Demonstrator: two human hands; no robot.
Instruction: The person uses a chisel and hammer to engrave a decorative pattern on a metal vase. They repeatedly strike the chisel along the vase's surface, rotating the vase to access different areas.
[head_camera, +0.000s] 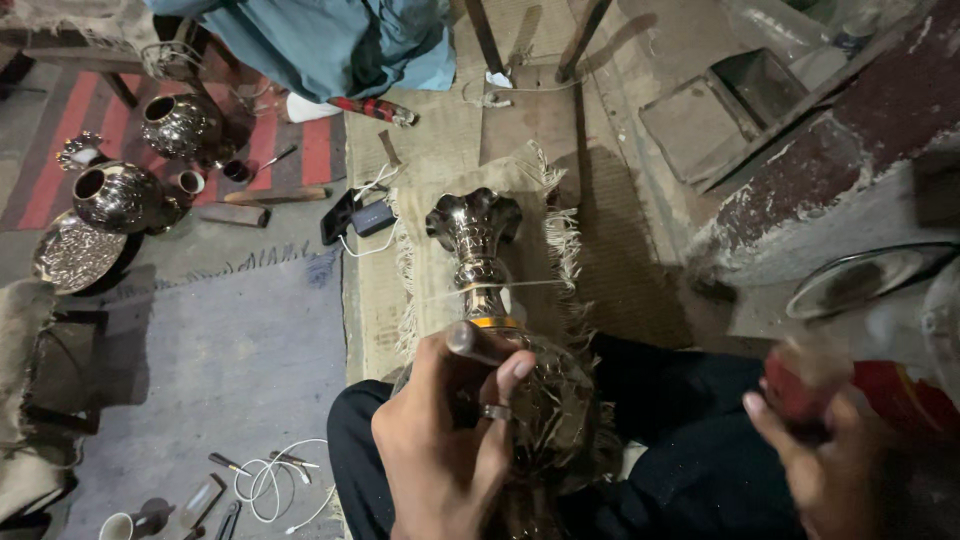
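Note:
A tall engraved metal vase with a scalloped mouth lies across my lap, neck pointing away from me. My left hand rests on its round body and pinches a slim metal tool against the neck. A ring shows on one finger. My right hand, blurred at the lower right, is closed around a red can-like object.
Two shiny metal pots and an engraved plate sit at the left. A phone and charger lie on the mat. Small tools and a white cable lie on the grey floor. Another person in teal cloth sits opposite.

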